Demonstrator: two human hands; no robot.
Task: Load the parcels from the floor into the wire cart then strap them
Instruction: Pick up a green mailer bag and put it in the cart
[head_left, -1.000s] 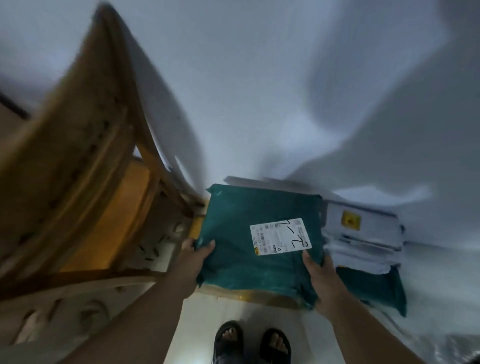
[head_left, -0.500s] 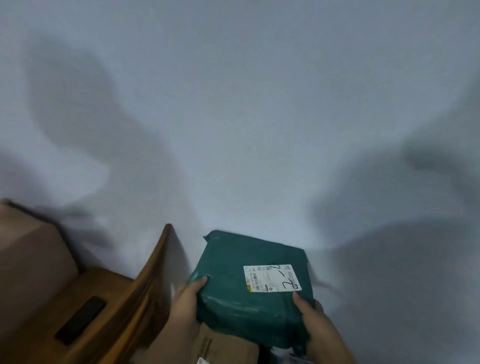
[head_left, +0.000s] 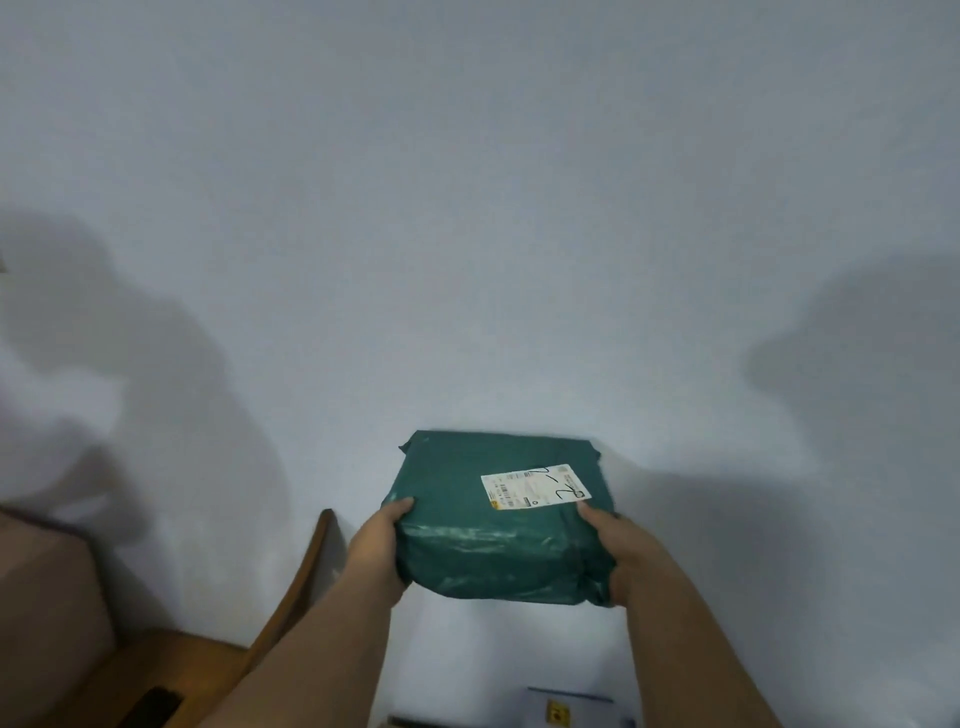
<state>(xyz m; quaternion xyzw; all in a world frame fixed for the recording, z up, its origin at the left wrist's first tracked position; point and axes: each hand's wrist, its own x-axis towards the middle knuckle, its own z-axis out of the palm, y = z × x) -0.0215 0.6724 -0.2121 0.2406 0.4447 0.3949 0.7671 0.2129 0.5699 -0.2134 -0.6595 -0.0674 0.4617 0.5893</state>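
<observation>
**Green parcel lifted, cart out of sight**

Held up in front of the pale wall (head_left: 467, 208): one green parcel (head_left: 498, 525), wrapped in crinkled plastic, with a white shipping label (head_left: 535, 488) on its upper face toward the right. Gripped at both near corners: left hand (head_left: 382, 548) curled round the left edge with the thumb on top, right hand (head_left: 615, 551) clasped round the right edge just below the label. Carried clear of the floor, with nothing under it.

Judged as mid-load: this parcel picked up but not yet set down anywhere. No wire cart in view, so no telling how many parcels sat in it already. No strap visible either; strapping presumably all yet to do. Below the green parcel, at the bottom edge, a pale package (head_left: 571, 714) with a small yellow mark, cut off by the frame, probably another one waiting on the floor.

Left of the green parcel and lower, a curved wooden chair (head_left: 306, 577), only partly shown, with a dark flat object (head_left: 150, 709) lying on the seat, too blurred to name. Further left, a brownish block (head_left: 47, 587), perhaps a box, unclear. Label text unreadable apart from a scrawled black mark. Undersides of both hands hidden behind the parcel.
</observation>
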